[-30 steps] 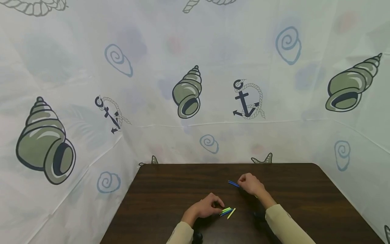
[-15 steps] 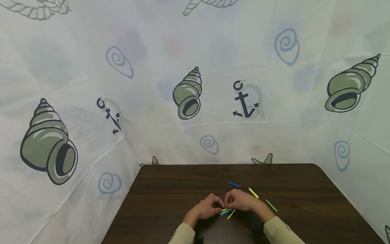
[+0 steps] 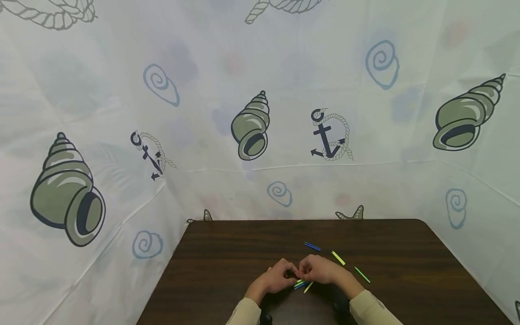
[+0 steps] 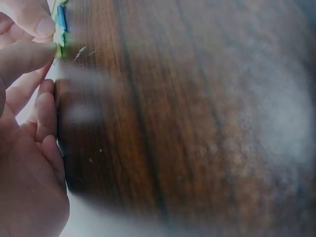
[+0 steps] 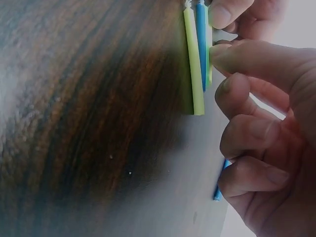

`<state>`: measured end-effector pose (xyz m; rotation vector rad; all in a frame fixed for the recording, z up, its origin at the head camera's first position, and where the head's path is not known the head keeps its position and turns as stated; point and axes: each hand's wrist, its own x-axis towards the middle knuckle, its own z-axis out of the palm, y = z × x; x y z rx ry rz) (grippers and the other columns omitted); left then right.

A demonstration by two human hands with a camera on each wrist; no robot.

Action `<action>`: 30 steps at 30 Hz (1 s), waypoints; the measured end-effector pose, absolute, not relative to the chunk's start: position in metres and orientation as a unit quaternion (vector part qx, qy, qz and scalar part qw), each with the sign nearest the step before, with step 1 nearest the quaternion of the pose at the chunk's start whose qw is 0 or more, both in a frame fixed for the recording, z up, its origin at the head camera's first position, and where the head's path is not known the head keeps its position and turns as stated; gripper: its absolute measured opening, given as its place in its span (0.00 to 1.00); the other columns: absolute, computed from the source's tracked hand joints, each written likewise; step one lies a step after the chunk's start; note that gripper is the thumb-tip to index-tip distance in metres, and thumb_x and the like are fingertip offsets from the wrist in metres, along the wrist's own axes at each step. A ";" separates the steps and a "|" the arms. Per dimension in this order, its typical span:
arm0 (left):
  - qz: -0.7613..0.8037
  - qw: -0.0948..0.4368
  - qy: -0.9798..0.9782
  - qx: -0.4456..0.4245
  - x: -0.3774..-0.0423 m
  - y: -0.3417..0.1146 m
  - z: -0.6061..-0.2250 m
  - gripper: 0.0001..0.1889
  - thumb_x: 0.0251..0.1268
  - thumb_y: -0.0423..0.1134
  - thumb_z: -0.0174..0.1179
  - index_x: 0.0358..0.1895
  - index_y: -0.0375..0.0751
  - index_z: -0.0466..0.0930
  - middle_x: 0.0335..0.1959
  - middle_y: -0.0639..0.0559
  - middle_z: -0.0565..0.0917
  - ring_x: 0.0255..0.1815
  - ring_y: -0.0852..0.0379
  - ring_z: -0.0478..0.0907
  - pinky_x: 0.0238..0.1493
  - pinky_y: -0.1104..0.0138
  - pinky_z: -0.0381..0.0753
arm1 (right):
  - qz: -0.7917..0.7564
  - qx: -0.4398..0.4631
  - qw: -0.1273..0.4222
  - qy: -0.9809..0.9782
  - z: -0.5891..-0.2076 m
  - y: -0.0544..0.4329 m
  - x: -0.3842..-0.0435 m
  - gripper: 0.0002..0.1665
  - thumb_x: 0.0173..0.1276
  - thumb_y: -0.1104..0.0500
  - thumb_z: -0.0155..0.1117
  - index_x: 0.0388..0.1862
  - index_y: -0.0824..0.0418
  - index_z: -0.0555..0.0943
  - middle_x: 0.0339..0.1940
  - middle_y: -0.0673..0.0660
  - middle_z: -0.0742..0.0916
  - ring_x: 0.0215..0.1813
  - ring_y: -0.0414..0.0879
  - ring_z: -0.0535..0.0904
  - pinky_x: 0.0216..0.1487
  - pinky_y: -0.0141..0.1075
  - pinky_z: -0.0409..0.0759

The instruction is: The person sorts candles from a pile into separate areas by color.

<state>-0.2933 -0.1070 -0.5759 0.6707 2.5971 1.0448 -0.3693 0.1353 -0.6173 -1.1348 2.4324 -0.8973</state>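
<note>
In the head view my left hand [image 3: 273, 277] and right hand [image 3: 321, 269] meet above the table, fingertips almost touching. Both pinch with thumb and finger at a green candle [image 5: 209, 74] in a small bunch. Beside it lie a blue candle [image 5: 201, 54] and a yellow candle [image 5: 194, 64], their white wicks showing at the top of the right wrist view. My right hand's other fingers are curled loosely. The left wrist view shows fingertips from both hands at the bunch, which they partly hide.
Beyond my right hand lie blue candles [image 3: 312, 247], yellow candles [image 3: 338, 257] and a green candle [image 3: 362, 275], set apart on the dark wood table [image 3: 227, 243]. A white cloth [image 3: 195, 113] printed with shells and anchors hangs behind the table's far edge.
My right hand has come from the far candles toward me and leftward, to the bunch at my left hand. The yellow and green candles it covered now show. The left hand stays nearly still.
</note>
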 end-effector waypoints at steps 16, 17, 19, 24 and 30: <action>0.368 0.106 0.895 0.228 -0.308 -0.110 -0.606 0.02 0.75 0.43 0.66 0.45 0.58 0.84 0.46 0.63 0.74 0.41 0.66 0.72 0.65 0.34 0.65 | -0.270 -0.377 0.153 0.873 -0.594 0.126 -0.361 0.04 0.75 0.55 0.71 0.37 0.45 0.88 0.31 0.39 0.87 0.31 0.36 0.79 0.34 0.37 0.79; 0.369 0.104 0.895 0.229 -0.308 -0.110 -0.606 0.02 0.75 0.43 0.67 0.44 0.58 0.84 0.46 0.63 0.74 0.40 0.66 0.72 0.65 0.33 0.64 | -0.264 -0.373 0.153 0.876 -0.586 0.124 -0.356 0.04 0.74 0.56 0.71 0.37 0.46 0.88 0.30 0.39 0.87 0.30 0.36 0.79 0.33 0.37 0.79; 0.367 0.103 0.896 0.229 -0.308 -0.109 -0.606 0.02 0.75 0.43 0.66 0.44 0.58 0.84 0.45 0.63 0.74 0.40 0.66 0.71 0.65 0.33 0.64 | -0.256 -0.369 0.156 0.880 -0.571 0.120 -0.347 0.04 0.74 0.57 0.72 0.36 0.49 0.88 0.29 0.42 0.87 0.29 0.39 0.78 0.32 0.40 0.78; 0.363 0.100 0.898 0.228 -0.307 -0.109 -0.602 0.02 0.75 0.44 0.66 0.45 0.58 0.84 0.46 0.63 0.74 0.40 0.67 0.71 0.63 0.40 0.66 | -0.230 -0.389 0.137 0.882 -0.588 0.123 -0.357 0.06 0.77 0.55 0.68 0.38 0.44 0.86 0.30 0.40 0.85 0.29 0.37 0.76 0.30 0.37 0.75; 0.372 0.090 0.895 0.229 -0.309 -0.108 -0.603 0.03 0.73 0.42 0.66 0.45 0.54 0.86 0.44 0.63 0.74 0.38 0.66 0.70 0.59 0.44 0.66 | -0.236 -0.363 0.154 0.888 -0.569 0.115 -0.345 0.06 0.71 0.59 0.72 0.33 0.50 0.87 0.27 0.42 0.85 0.27 0.38 0.76 0.31 0.36 0.75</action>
